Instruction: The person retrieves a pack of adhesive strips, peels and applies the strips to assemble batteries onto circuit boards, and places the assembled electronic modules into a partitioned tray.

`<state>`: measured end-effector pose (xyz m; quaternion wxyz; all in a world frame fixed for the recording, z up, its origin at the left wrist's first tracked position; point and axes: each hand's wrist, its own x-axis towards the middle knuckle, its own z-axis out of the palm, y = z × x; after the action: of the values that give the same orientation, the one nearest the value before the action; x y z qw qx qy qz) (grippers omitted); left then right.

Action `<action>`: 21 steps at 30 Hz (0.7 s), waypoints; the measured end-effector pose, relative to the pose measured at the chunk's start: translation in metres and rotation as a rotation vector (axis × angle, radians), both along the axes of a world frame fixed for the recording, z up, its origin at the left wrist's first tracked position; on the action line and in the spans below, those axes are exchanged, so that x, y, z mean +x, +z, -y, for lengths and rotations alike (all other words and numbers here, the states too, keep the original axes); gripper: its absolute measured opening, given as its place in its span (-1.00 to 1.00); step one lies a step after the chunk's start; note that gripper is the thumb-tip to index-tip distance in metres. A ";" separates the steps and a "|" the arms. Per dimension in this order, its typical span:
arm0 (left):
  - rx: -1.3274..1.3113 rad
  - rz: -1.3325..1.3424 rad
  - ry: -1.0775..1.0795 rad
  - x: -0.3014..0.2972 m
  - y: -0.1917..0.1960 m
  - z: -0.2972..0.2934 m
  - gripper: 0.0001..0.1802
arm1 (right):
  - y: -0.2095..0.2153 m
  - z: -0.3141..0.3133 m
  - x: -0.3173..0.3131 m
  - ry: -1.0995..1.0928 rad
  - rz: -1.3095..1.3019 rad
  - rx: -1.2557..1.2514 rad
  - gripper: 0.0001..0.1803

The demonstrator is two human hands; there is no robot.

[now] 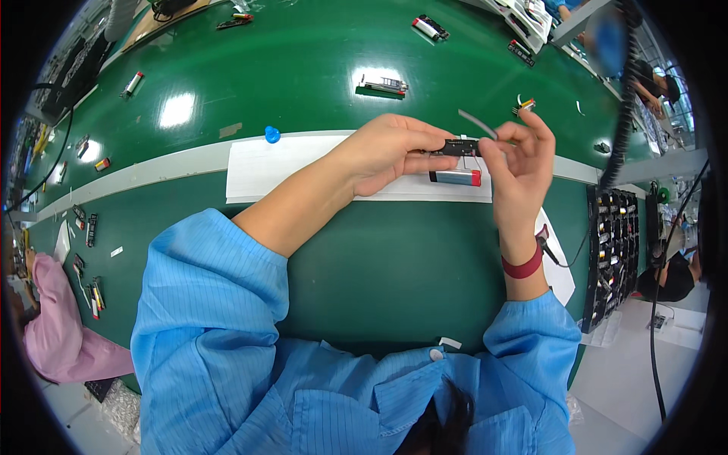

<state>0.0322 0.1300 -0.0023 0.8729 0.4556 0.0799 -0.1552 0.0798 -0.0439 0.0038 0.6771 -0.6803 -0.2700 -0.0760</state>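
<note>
My left hand [394, 152] pinches a small black circuit board [461, 147] between thumb and fingers, above a white sheet [303, 163]. Just below the board is a grey battery cell with a red end [455, 177]; thin wires run between the two. My right hand [519, 163] has its thumb by the board's right end. A narrow grey strip [478, 123] sticks out up and leftward from its thumb and index finger, while the other fingers curl loosely. On that wrist sits a dark red band [523, 267] with a black cord.
Board-and-battery assemblies lie across the green table, one straight ahead [382, 85]. A blue knob-like piece [272, 134] stands at the sheet's far edge. At right is a black tray of assemblies [613, 250]; a coiled black cable [623, 98] hangs there. A pink-sleeved person [68, 326] is at left.
</note>
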 end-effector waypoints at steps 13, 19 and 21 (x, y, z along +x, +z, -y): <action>-0.189 -0.060 0.109 -0.003 -0.004 0.004 -0.72 | 0.011 0.011 0.009 0.172 -0.470 -0.091 -0.87; -0.209 -0.037 0.113 -0.005 -0.005 0.005 -0.71 | 0.006 0.011 0.013 0.167 -0.489 -0.060 -0.86; -0.205 -0.022 0.083 -0.005 -0.005 0.006 -0.71 | 0.006 0.012 0.012 0.164 -0.480 -0.067 -0.86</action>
<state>0.0275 0.1244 -0.0070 0.9197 0.3585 0.0919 -0.1310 0.0923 -0.0562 0.0099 0.7027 -0.6769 -0.1582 0.1516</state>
